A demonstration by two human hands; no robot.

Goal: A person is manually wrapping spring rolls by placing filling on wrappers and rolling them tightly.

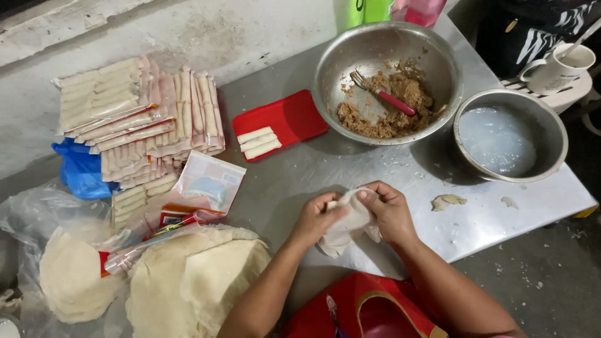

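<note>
Over steel table (375,172), both hands (354,216) pinch a pale wrapper (347,228).

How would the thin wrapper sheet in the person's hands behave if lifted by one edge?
The wrapper is probably floppy: it drapes and folds between the left hand and right hand. It looks thin and light, so likely easy to tear. Torn scraps on the table hint at fragility.

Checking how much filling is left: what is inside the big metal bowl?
The big metal bowl holds brown minced filling and a red-handled fork. The bowl's bottom under the filling is hidden.
</note>
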